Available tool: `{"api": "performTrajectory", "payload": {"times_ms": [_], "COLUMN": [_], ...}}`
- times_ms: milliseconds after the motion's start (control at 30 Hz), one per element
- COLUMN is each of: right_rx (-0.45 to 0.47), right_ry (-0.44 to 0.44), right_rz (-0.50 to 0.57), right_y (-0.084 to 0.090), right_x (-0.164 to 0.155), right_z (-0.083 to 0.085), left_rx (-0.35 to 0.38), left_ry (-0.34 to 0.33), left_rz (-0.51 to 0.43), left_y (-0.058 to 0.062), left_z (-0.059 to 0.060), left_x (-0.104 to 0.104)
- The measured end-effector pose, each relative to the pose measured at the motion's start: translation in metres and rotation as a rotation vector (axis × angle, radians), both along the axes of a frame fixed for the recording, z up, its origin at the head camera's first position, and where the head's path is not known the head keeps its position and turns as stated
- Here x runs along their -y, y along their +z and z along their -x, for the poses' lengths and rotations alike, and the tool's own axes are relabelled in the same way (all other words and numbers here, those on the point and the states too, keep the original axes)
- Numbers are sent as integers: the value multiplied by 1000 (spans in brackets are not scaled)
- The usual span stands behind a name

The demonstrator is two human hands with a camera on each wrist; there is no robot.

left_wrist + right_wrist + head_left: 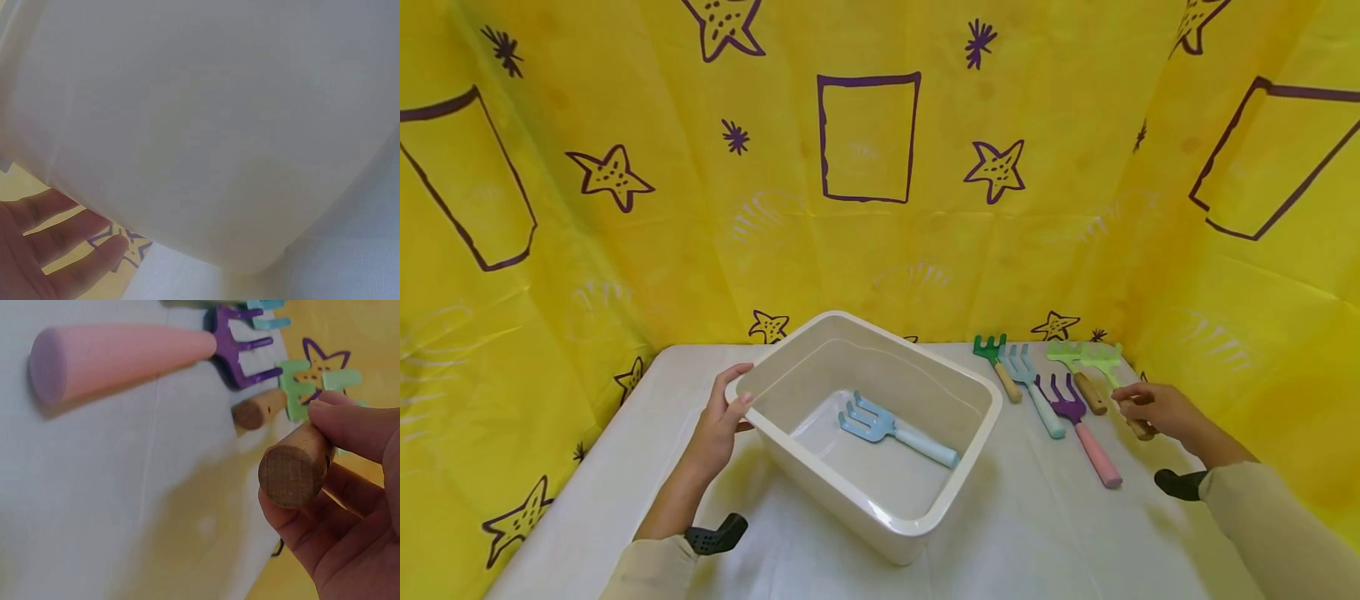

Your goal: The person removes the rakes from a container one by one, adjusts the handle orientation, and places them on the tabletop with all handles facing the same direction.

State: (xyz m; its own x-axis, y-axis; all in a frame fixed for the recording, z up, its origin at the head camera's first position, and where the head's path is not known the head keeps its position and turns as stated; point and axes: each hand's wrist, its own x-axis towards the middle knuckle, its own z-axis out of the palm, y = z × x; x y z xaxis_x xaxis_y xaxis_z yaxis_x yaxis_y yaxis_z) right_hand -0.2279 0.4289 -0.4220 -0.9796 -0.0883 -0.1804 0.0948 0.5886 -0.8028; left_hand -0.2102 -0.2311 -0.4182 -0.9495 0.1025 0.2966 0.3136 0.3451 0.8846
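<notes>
A white plastic bin [925,379] stands in the middle of the table, with a light blue toy rake [891,428] lying in it. My left hand [718,421] grips the bin's near-left corner, thumb over the rim; in the left wrist view its fingers [56,244] lie against the bin wall [200,125]. My right hand [1153,408] pinches the wooden handle [294,465] of a light green rake [1105,358] at the right end of a row of rakes.
Left of that rake lie another light green rake [1067,357], a purple fork with a pink handle [1093,450], a light blue fork [1030,383] and a dark green rake [992,350]. Yellow patterned cloth [865,208] walls in the white table [625,467].
</notes>
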Motion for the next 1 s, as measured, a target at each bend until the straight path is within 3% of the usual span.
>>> {"api": "performTrajectory", "payload": {"times_ms": [367,667,1000], "right_rx": [-6,-102,-63], "right_ry": [-120,-222,-332], "right_rz": [-54,-268,-290], "right_y": [-24,-39,-44], "right_x": [-21,-26,-23], "right_z": [-12,-6,-3], "left_rx": [8,-6,3], "left_ry": [2,2,-5], "left_rz": [9,8,-17], "left_y": [-2,0,0], "left_z": [2,0,0], "left_x": [0,0,-1]}}
